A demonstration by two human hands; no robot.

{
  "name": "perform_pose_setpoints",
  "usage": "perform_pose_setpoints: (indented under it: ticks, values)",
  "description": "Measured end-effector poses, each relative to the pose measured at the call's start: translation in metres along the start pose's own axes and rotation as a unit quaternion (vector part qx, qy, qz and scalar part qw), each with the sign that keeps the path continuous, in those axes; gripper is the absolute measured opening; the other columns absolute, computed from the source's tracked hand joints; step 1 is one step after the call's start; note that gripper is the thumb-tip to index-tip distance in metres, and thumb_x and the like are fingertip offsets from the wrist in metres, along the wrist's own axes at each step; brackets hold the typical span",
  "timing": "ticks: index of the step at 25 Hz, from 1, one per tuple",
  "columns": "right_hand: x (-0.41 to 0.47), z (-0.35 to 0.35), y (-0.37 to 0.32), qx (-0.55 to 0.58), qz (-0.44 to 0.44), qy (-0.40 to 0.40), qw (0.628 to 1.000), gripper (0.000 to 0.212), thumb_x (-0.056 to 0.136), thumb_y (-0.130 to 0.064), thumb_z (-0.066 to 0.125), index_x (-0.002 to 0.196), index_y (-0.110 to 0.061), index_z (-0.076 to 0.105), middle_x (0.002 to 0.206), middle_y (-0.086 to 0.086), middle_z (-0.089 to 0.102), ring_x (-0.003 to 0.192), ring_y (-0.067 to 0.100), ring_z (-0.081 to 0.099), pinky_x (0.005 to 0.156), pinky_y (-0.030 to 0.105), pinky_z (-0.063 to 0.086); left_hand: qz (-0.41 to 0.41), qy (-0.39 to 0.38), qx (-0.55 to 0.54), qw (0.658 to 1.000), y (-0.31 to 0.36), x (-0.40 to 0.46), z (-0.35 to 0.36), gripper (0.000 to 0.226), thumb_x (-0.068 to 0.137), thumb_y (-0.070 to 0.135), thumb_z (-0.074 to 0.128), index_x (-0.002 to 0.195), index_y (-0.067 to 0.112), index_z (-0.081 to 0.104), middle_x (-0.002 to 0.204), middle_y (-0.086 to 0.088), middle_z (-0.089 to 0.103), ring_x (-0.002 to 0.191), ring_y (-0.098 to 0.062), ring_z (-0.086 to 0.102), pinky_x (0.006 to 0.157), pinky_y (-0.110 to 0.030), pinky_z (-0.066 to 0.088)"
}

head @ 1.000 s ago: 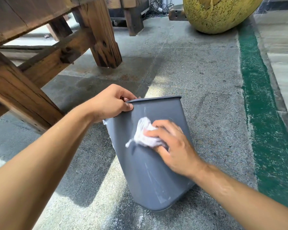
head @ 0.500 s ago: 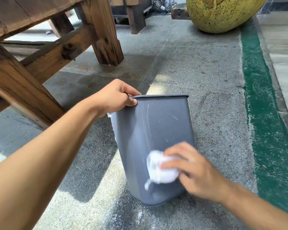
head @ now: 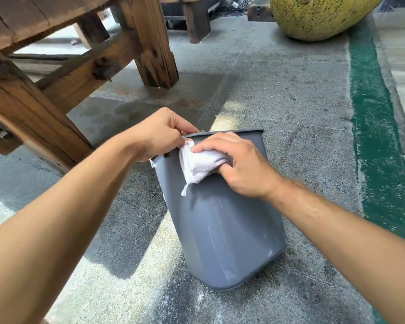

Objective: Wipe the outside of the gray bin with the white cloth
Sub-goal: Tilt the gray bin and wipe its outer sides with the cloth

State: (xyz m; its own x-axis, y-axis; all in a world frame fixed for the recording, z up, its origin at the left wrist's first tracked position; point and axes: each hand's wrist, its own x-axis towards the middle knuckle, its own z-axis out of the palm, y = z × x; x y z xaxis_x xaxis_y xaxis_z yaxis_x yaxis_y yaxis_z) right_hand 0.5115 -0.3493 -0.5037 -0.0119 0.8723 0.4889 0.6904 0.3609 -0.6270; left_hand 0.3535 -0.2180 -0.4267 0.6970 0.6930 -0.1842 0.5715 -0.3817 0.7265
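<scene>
The gray bin (head: 222, 232) stands on the concrete floor, tipped away from me so its near wall faces up. My left hand (head: 159, 134) grips the bin's rim at the upper left corner. The white cloth (head: 198, 166) lies bunched against the top of the near wall, just under the rim. My right hand (head: 239, 163) holds the cloth, fingers over it and thumb tucked beneath, and presses it onto the wall. Pale streaks show lower down on the bin's wall.
A heavy wooden table (head: 56, 66) with thick legs stands at the left and behind. A large yellow-green mottled object (head: 318, 15) sits at the back right. A green painted strip (head: 379, 136) runs along the floor on the right.
My right hand has slid the cloth from the bin's bottom up to just under the rim. The bin has tipped a little further. My left hand keeps its hold on the rim.
</scene>
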Motion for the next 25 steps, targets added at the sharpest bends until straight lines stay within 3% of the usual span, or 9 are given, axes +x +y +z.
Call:
perform_pose_setpoints:
  ticks: [5, 9, 13, 15, 17, 18, 20, 23, 25]
  values:
    - [-0.047, 0.020, -0.015, 0.006, -0.050, -0.165, 0.985, 0.061, 0.066, 0.019, 0.054, 0.110, -0.015, 0.077, 0.111, -0.002, 0.072, 0.106, 0.022, 0.055, 0.103, 0.038, 0.041, -0.025, 0.021, -0.007, 0.999, -0.004, 0.007, 0.000, 0.035, 0.085, -0.003, 0.068, 0.083, 0.028, 0.085, 0.085, -0.012, 0.081, 0.074, -0.027, 0.072, 0.079, -0.063, 0.060]
    - [-0.101, 0.020, -0.022, 0.007, -0.083, -0.231, 0.969, 0.051, 0.074, 0.001, 0.055, 0.114, -0.024, 0.075, 0.112, -0.011, 0.070, 0.110, 0.016, 0.051, 0.102, 0.038, 0.038, -0.032, 0.017, -0.013, 0.999, -0.006, 0.007, -0.003, 0.034, 0.084, -0.007, 0.067, 0.088, 0.022, 0.085, 0.083, -0.007, 0.081, 0.076, -0.028, 0.075, 0.082, -0.059, 0.061]
    - [-0.172, 0.041, -0.015, 0.052, -0.097, -0.344, 0.933, 0.037, 0.090, -0.009, 0.053, 0.110, -0.036, 0.068, 0.107, -0.019, 0.065, 0.104, 0.004, 0.055, 0.093, 0.024, 0.040, -0.034, 0.029, -0.019, 0.999, -0.009, 0.007, -0.002, 0.029, 0.085, -0.003, 0.067, 0.092, 0.020, 0.084, 0.085, -0.010, 0.081, 0.085, -0.038, 0.077, 0.080, -0.055, 0.062]
    - [-0.199, 0.032, -0.010, 0.106, -0.024, -0.309, 0.945, 0.027, 0.091, -0.015, 0.051, 0.101, -0.034, 0.068, 0.100, -0.016, 0.063, 0.092, 0.001, 0.057, 0.084, 0.026, 0.048, -0.030, 0.031, -0.008, 0.999, -0.011, 0.008, 0.000, 0.023, 0.086, 0.003, 0.068, 0.090, 0.019, 0.083, 0.083, -0.011, 0.080, 0.072, -0.029, 0.071, 0.068, -0.036, 0.058]
    - [-0.188, 0.002, -0.019, 0.087, -0.025, -0.338, 0.937, 0.029, 0.085, -0.005, 0.055, 0.099, -0.023, 0.073, 0.102, -0.012, 0.068, 0.098, 0.006, 0.059, 0.090, 0.035, 0.049, -0.025, 0.030, 0.012, 0.999, -0.007, 0.009, 0.006, 0.008, 0.085, 0.008, 0.072, 0.086, 0.013, 0.079, 0.072, -0.006, 0.073, 0.060, -0.018, 0.057, 0.053, -0.020, 0.042]
    - [-0.168, -0.014, -0.025, 0.076, 0.026, -0.284, 0.955, 0.041, 0.082, 0.007, 0.057, 0.099, -0.024, 0.077, 0.103, -0.016, 0.070, 0.102, 0.006, 0.061, 0.092, 0.030, 0.049, -0.023, 0.032, 0.020, 0.999, -0.005, 0.010, 0.008, 0.001, 0.085, 0.012, 0.074, 0.084, 0.011, 0.075, 0.066, -0.001, 0.066, 0.056, -0.013, 0.050, 0.047, -0.019, 0.034]
    - [-0.124, -0.040, -0.026, 0.143, 0.120, -0.178, 0.966, 0.061, 0.076, 0.024, 0.054, 0.094, -0.028, 0.080, 0.102, -0.018, 0.072, 0.103, 0.004, 0.063, 0.091, 0.016, 0.048, -0.016, 0.045, 0.027, 0.998, -0.004, 0.013, 0.011, 0.011, 0.086, 0.020, 0.076, 0.086, 0.010, 0.073, 0.063, 0.004, 0.057, 0.053, -0.008, 0.042, 0.046, -0.021, 0.030]
    - [-0.059, -0.055, -0.014, 0.157, 0.139, -0.025, 0.977, 0.057, 0.077, 0.030, 0.047, 0.096, -0.013, 0.079, 0.103, 0.000, 0.071, 0.085, -0.004, 0.065, 0.073, 0.006, 0.046, 0.025, 0.019, 0.056, 0.998, 0.006, 0.010, 0.016, 0.014, 0.090, 0.028, 0.073, 0.103, 0.024, 0.078, 0.070, 0.001, 0.051, 0.061, -0.011, 0.043, 0.050, -0.018, 0.032]
    - [-0.027, -0.051, -0.002, 0.115, 0.133, 0.029, 0.984, 0.055, 0.077, 0.027, 0.047, 0.103, -0.010, 0.078, 0.107, 0.004, 0.065, 0.083, -0.005, 0.063, 0.072, 0.004, 0.044, 0.060, -0.001, 0.102, 0.993, 0.011, 0.011, 0.017, 0.016, 0.093, 0.027, 0.071, 0.106, 0.028, 0.078, 0.072, 0.000, 0.053, 0.064, -0.011, 0.044, 0.051, -0.017, 0.033]
